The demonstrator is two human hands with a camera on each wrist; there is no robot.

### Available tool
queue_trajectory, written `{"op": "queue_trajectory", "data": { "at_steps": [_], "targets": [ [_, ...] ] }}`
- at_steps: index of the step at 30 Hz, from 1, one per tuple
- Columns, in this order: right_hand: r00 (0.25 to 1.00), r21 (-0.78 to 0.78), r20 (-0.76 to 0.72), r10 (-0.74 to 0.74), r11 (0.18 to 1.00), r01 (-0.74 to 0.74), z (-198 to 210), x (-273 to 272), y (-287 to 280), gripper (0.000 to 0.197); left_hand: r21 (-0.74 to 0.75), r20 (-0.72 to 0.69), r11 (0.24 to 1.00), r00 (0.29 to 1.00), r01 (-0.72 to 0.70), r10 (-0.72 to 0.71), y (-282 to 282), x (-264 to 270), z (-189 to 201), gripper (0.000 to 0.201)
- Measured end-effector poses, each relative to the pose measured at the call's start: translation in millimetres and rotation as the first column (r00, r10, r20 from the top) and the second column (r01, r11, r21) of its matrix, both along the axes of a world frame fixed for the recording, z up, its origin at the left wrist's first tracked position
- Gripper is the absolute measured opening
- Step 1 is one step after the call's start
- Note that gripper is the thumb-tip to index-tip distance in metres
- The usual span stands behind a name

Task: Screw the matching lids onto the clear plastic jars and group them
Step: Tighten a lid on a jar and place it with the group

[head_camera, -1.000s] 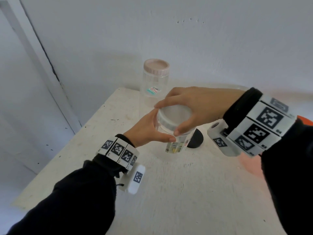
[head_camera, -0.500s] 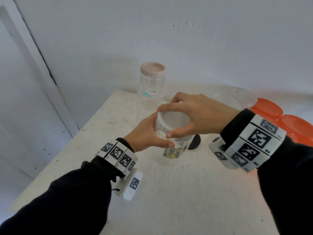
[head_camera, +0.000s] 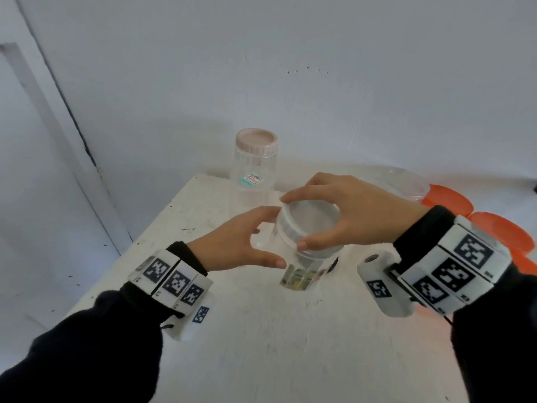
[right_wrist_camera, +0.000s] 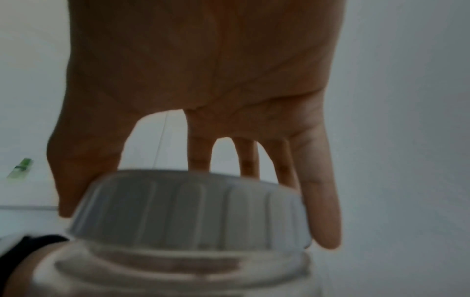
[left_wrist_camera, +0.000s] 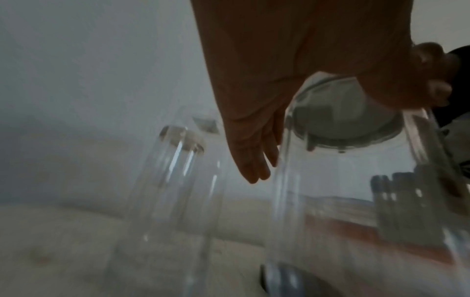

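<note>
Two hands are meeting at one clear plastic jar (head_camera: 302,254), which is standing upright near the middle of the white table (head_camera: 261,344). A white ribbed lid (head_camera: 308,219) is sitting on the jar's mouth, and the right hand (head_camera: 357,210) is arching over it from above, thumb curling against the near rim and fingers wrapping the far rim, so the grip is holding the lid. In the right wrist view the lid (right_wrist_camera: 188,209) is filling the lower frame with the fingers (right_wrist_camera: 320,201) reaching down past its ribbed skirt onto the edge. The left hand (head_camera: 235,245) is lying beside the jar on its left, thumb stretching toward the jar's base and fingers extending behind its wall; the grip is looking wide and loose, and whether the fingers are actually touching the wall I cannot tell. In the left wrist view the jar (left_wrist_camera: 356,191) is looming close and blurred.

Farther back, near the wall, a taller clear jar with a pink lid (head_camera: 255,164) is standing upright, well apart from the hands. To the right, behind the right wrist, a clear lidless container (head_camera: 406,181) is sitting beside several orange lids (head_camera: 499,231). Something small and dark is peeking out behind the held jar's base, too hidden to identify.
</note>
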State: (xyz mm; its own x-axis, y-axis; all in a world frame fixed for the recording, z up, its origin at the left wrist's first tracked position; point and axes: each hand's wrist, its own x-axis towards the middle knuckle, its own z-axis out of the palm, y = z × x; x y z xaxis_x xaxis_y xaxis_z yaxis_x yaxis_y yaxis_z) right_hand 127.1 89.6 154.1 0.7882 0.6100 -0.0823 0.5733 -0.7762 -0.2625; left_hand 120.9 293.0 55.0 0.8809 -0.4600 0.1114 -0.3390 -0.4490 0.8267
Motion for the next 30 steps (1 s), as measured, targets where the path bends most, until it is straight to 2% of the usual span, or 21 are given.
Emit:
{"op": "queue_trajectory", "data": {
  "at_steps": [1,3,6,10,14,17,21,24,30],
  "targets": [
    [0.999,0.018,0.022,-0.025,1.000,0.025,5,0,-5,0.065,0.014,0.064,0.999,0.997,-0.035,0.034,6,1,5,0.073],
    [0.992,0.053,0.085,-0.089,0.995,0.085,16,3,-16,0.067,-0.068,0.192,0.993,0.975,-0.098,0.110,14,5,15,0.058],
    [0.966,0.133,0.169,-0.196,0.976,0.175,27,11,-27,0.072,-0.154,0.336,0.967,0.909,-0.204,0.245,22,17,22,0.043],
    [0.916,0.223,0.253,-0.312,0.940,0.259,29,29,-32,0.070,-0.064,0.470,0.957,0.837,-0.283,0.279,20,48,23,0.045],
    [0.889,0.230,0.250,-0.384,0.915,0.330,21,50,-27,0.069,0.129,0.573,0.930,0.792,-0.343,0.212,13,77,18,0.064],
    [0.885,0.227,0.230,-0.404,0.907,0.355,18,63,-22,0.069,0.210,0.600,0.904,0.779,-0.372,0.181,9,89,13,0.071],
    [0.882,0.216,0.212,-0.421,0.901,0.377,13,80,-14,0.070,0.248,0.552,0.882,0.806,-0.402,0.212,6,92,6,0.076],
    [0.882,0.183,0.202,-0.427,0.901,0.394,7,93,-6,0.070,0.214,0.512,0.880,0.816,-0.423,0.268,5,92,3,0.074],
    [0.887,0.082,0.161,-0.432,0.902,0.424,-11,120,12,0.073,0.122,0.533,0.893,0.788,-0.432,0.308,2,92,0,0.070]
  ]
}}
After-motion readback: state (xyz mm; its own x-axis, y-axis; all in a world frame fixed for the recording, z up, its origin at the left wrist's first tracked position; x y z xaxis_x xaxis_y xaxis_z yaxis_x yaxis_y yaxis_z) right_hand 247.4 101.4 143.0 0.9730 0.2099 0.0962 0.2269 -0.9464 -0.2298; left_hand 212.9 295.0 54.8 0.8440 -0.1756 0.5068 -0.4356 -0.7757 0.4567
